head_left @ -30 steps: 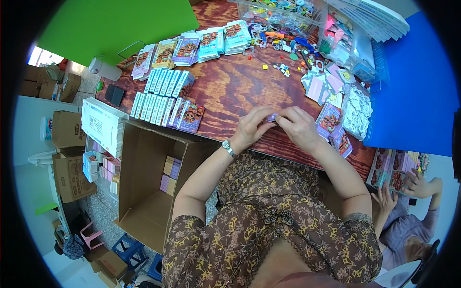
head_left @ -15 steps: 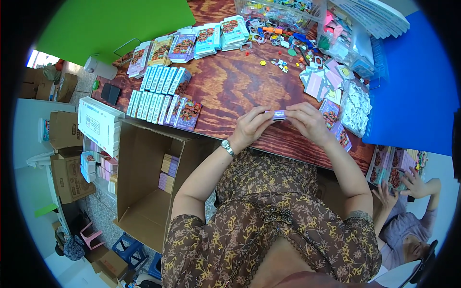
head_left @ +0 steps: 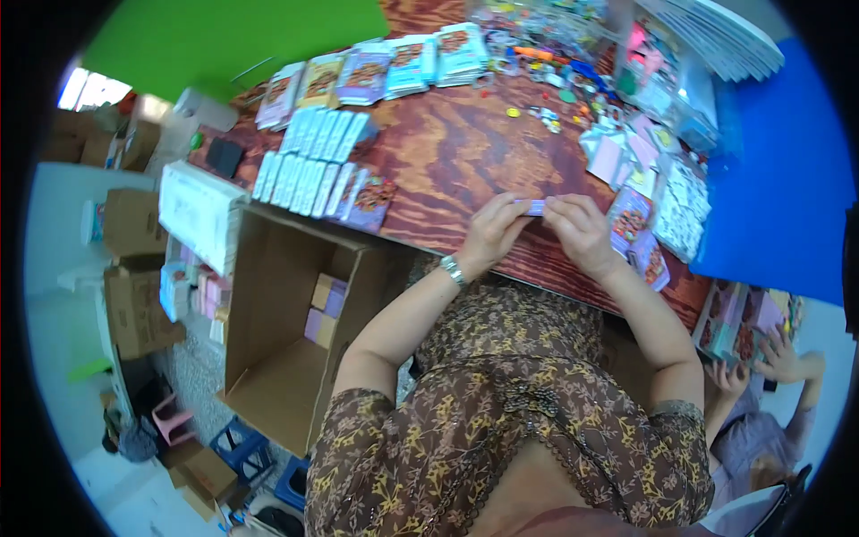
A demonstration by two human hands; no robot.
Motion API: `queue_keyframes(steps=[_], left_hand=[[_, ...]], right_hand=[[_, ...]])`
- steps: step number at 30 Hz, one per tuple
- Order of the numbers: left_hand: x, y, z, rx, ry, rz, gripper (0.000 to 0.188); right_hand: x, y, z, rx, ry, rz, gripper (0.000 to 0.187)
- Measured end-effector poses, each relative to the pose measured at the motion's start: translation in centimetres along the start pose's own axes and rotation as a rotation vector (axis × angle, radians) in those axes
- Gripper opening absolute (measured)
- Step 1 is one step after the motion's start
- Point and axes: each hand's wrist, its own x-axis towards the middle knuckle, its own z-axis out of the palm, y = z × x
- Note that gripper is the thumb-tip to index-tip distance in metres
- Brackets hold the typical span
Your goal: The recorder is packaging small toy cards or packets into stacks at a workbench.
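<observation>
A small purple box [head_left: 536, 208] is held edge-up over the table's front edge, between my two hands. My left hand [head_left: 490, 234] pinches its left end, and a silver watch [head_left: 453, 269] is on that wrist. At its other end, my right hand [head_left: 582, 234] grips with bent fingers that cover much of the box. Just right of this hand lie purple picture boxes [head_left: 629, 215], beside a clear container of small white pieces [head_left: 682, 215]. Filled boxes [head_left: 300, 184] stand in two rows to the left of my hands.
Stacks of flat printed cartons [head_left: 408, 67] line the far left. Small colourful trinkets [head_left: 546, 67] and pastel cards [head_left: 607, 159] are spread at the far right. Below the table's left side stands an open cardboard box [head_left: 268, 394]. At right, a co-worker's hands [head_left: 777, 358] reach over a tray of boxes.
The whole view has shifted, so the table's things sit slightly farther right. My hands have drawn a little closer together on the purple box, covering more of it.
</observation>
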Motion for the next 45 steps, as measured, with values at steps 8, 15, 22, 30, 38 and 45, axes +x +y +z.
queue_keyframes(steps=[8,15,22,30,38,45], left_hand=[[2.5,1.8,-6.8,0.326,-0.079,-0.049,0.039],[-0.8,-4.7,-14.8,1.044,-0.257,-0.066,0.054],[-0.3,-4.6,-15.1,1.242,-0.476,-0.102,0.077],[0.1,-3.6,-14.8,1.353,-0.533,-0.206,0.087],[1.8,-0.5,-10.6,0.963,-0.304,0.127,0.075],[1.6,5.9,-0.2,0.290,-0.553,0.432,0.062]], right_hand=[[-0.2,0.0,-2.2,0.232,-0.066,0.283,0.023],[-0.4,1.3,-2.2,0.156,-0.154,0.240,0.021],[-3.3,4.9,-12.3,-0.138,-0.545,0.400,0.035],[-9.7,2.6,-11.1,-0.527,-0.858,0.379,0.094],[-10.9,1.7,-10.0,-0.636,-0.759,0.455,0.061],[-1.2,1.0,-11.6,0.155,-0.749,0.915,0.047]])
